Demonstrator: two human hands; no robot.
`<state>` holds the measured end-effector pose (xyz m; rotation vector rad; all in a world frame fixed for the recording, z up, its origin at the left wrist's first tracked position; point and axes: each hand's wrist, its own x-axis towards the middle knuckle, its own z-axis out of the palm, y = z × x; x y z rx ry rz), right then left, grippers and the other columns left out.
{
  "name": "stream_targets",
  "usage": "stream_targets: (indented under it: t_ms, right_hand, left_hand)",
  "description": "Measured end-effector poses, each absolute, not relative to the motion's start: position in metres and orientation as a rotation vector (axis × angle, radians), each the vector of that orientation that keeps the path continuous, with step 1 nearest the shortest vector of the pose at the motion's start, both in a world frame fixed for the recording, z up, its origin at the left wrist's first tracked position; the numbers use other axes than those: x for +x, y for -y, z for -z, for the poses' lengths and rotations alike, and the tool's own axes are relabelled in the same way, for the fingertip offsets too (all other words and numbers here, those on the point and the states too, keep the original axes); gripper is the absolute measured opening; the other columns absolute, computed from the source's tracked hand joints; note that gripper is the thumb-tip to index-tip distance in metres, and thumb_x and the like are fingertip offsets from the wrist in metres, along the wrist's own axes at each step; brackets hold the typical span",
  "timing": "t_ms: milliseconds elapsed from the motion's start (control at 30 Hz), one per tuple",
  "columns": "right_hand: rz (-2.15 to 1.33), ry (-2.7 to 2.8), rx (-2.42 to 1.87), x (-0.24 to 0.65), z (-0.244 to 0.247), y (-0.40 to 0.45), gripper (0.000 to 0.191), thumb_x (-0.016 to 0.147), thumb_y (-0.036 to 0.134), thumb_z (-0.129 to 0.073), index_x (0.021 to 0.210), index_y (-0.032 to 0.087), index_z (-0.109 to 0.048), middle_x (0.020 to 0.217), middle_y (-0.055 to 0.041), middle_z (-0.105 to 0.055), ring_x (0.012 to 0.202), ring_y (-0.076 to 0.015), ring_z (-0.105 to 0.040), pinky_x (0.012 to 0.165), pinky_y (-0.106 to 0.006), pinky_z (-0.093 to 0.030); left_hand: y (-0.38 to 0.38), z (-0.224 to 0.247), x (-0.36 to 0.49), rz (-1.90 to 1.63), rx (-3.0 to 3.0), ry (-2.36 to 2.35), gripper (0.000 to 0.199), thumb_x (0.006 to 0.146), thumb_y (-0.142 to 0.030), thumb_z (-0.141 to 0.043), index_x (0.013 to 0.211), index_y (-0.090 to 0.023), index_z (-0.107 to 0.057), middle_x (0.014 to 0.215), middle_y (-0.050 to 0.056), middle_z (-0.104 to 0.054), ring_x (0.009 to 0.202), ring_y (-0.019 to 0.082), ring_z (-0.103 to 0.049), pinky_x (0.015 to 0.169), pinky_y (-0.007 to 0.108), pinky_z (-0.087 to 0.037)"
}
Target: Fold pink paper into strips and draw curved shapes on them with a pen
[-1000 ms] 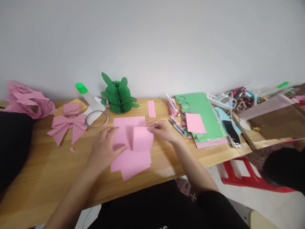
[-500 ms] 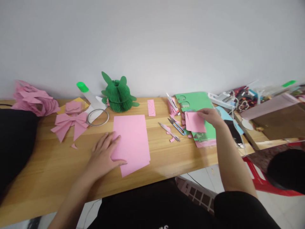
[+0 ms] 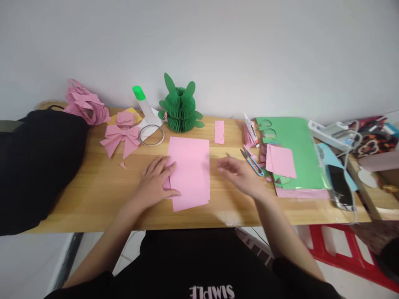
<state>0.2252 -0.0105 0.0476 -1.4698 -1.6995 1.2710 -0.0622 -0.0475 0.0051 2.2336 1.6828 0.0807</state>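
My left hand [image 3: 157, 182] lies with spread fingers on the left edge of the pink paper sheets [image 3: 190, 170], which are stacked slightly askew. To the right of them, my right hand [image 3: 240, 176] hovers over the table, a little blurred, its fingers loosely bent and nothing seen in them. It covers most of a pen whose tip [image 3: 229, 155] peeks out above. Close by on its right lie blue-handled thread snips [image 3: 252, 162]. Farther right, small pink paper squares [image 3: 282, 161] rest on a green sheet [image 3: 307, 153].
A green honeycomb paper figure [image 3: 181, 110] stands by the wall, with a tape roll [image 3: 151, 135], a green-capped glue bottle [image 3: 144, 101] and a pink paper bow [image 3: 121, 137] to its left. A black bag [image 3: 46, 162] sits far left. Rightward are a glue tube [image 3: 252, 131], a phone [image 3: 340, 187] and a power strip [image 3: 332, 135].
My right hand has let go of the small pink squares and moved left, over the pen. My left hand stays on the pink sheets. The camera view has shifted.
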Motion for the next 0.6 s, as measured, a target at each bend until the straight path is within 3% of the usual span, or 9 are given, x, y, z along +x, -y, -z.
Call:
stream_targets:
  t_ms: [67, 200, 300, 367, 467, 533, 600]
  right_hand:
    - [-1.472, 1.432, -1.460, 0.199, -0.030, 0.015, 0.030, 0.073, 0.031, -0.073, 0.100, 0.020, -0.068, 0.097, -0.0053, -0.072, 0.086, -0.0176, -0.068, 0.079, -0.033, -0.055]
    - [-1.568, 1.158, -1.486, 0.175, -0.007, 0.016, 0.048, 0.064, 0.027, -0.082, 0.107, 0.020, -0.061, 0.086, -0.0017, -0.070, 0.070, -0.0124, -0.064, 0.067, -0.028, -0.053]
    - [-1.634, 1.147, -1.435, 0.174, -0.011, 0.016, 0.046, 0.057, 0.027, -0.085, 0.098, 0.019, -0.064, 0.066, 0.0037, -0.066, 0.061, -0.0115, -0.060, 0.061, -0.026, -0.049]
    - [-1.659, 1.150, -1.381, 0.177, -0.022, 0.015, 0.038, 0.056, 0.030, -0.085, 0.086, 0.019, -0.067, 0.065, 0.0036, -0.066, 0.061, -0.0110, -0.060, 0.062, -0.026, -0.049]
    - [-1.683, 1.043, -1.232, 0.187, -0.041, 0.013, 0.029, 0.057, 0.035, -0.086, 0.077, 0.021, -0.070, 0.067, 0.0041, -0.068, 0.060, -0.0093, -0.059, 0.060, -0.023, -0.048]
    - [-1.710, 0.880, -1.103, 0.195, -0.053, 0.011, 0.030, 0.056, 0.036, -0.089, 0.078, 0.023, -0.071, 0.067, 0.0048, -0.069, 0.058, -0.0089, -0.059, 0.058, -0.022, -0.048]
    - [-1.700, 0.725, -0.989, 0.199, -0.061, 0.010, 0.035, 0.054, 0.038, -0.091, 0.080, 0.025, -0.072, 0.074, 0.0041, -0.073, 0.064, -0.0109, -0.064, 0.062, -0.023, -0.052]
  left_hand:
    - [0.048, -0.003, -0.063, -0.117, 2.225, -1.682, 0.086, 0.070, -0.058, -0.078, 0.142, -0.020, -0.052, 0.157, 0.016, -0.038, 0.146, 0.042, -0.027, 0.115, 0.059, -0.030]
    - [0.051, -0.001, -0.061, -0.224, 2.142, -1.670, 0.085, 0.065, -0.052, -0.083, 0.138, -0.019, -0.056, 0.157, 0.017, -0.036, 0.147, 0.043, -0.025, 0.117, 0.060, -0.025]
    - [0.053, -0.002, -0.059, -0.478, 1.936, -1.669, 0.101, 0.057, -0.046, -0.087, 0.145, -0.018, -0.045, 0.158, 0.017, -0.035, 0.148, 0.042, -0.024, 0.120, 0.061, -0.020]
    - [0.052, -0.004, -0.060, -0.767, 1.627, -1.629, 0.110, 0.054, -0.051, -0.087, 0.148, -0.017, -0.040, 0.158, 0.017, -0.035, 0.148, 0.039, -0.025, 0.121, 0.058, -0.018]
    - [0.043, -0.007, -0.064, -1.087, 1.195, -1.496, 0.088, 0.074, -0.073, -0.059, 0.139, -0.014, -0.050, 0.148, 0.018, -0.050, 0.141, 0.033, -0.043, 0.119, 0.051, -0.030]
    - [0.036, -0.008, -0.066, -1.146, 1.103, -1.463, 0.076, 0.084, -0.073, -0.042, 0.126, -0.013, -0.060, 0.130, 0.019, -0.065, 0.122, 0.030, -0.062, 0.108, 0.050, -0.044]
    - [0.031, -0.010, -0.064, -1.139, 1.108, -1.461, 0.059, 0.081, -0.064, -0.055, 0.108, -0.013, -0.069, 0.110, 0.017, -0.074, 0.101, 0.029, -0.071, 0.097, 0.048, -0.053]
